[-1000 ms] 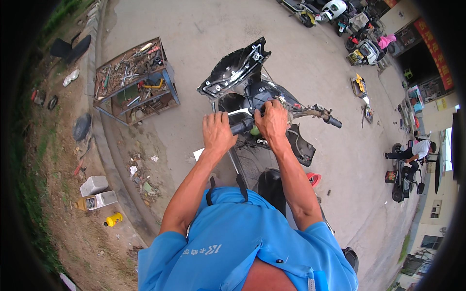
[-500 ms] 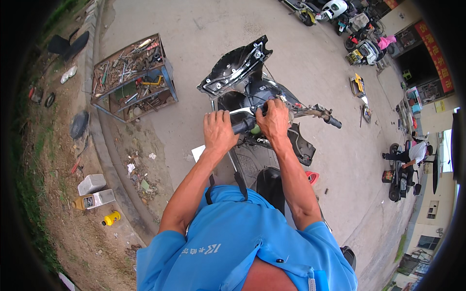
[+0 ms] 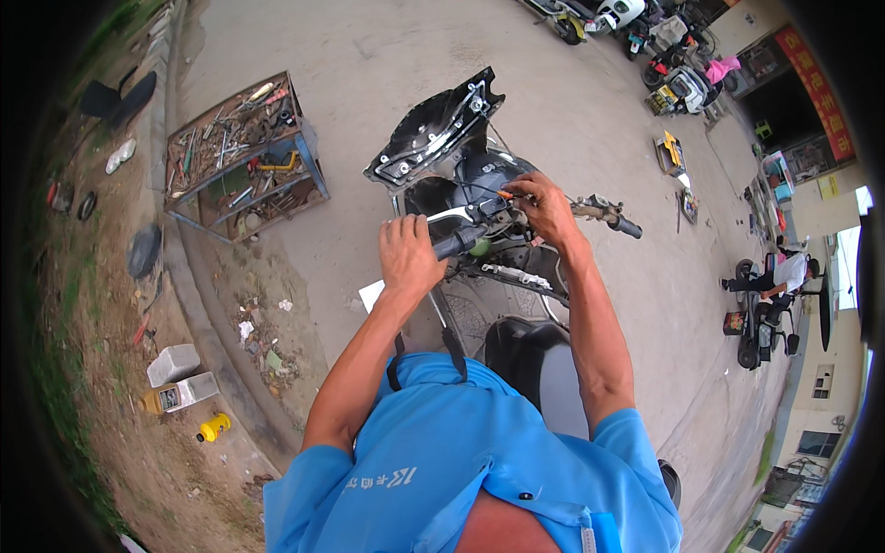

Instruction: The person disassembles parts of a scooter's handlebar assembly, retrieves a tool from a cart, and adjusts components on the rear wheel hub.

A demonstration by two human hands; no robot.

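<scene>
A scooter with its front stripped down stands before me. My left hand (image 3: pixel 412 256) is closed over the outer end of the black left handlebar grip (image 3: pixel 454 244), below the silver brake lever (image 3: pixel 449 217). My right hand (image 3: pixel 546 210) is at the middle of the handlebar, its fingers pinched by a small orange piece (image 3: pixel 505 194) beside a dark cable. What that piece is, I cannot make out. Beyond the hands is the black front panel (image 3: pixel 429 134), tilted, its inner side showing. The bare right handlebar end (image 3: pixel 625 225) sticks out to the right.
A blue-framed tool cart (image 3: pixel 309 166) full of hand tools stands at the far left, by a curb (image 3: pixel 189 267). A yellow bottle (image 3: pixel 214 427) lies lower left. Parked scooters (image 3: pixel 682 88) line the far right, and a person (image 3: pixel 788 274) sits on another scooter.
My right hand has lifted off the handlebar and moved slightly right, and an orange piece now shows at its fingers. My left hand stays at the grip.
</scene>
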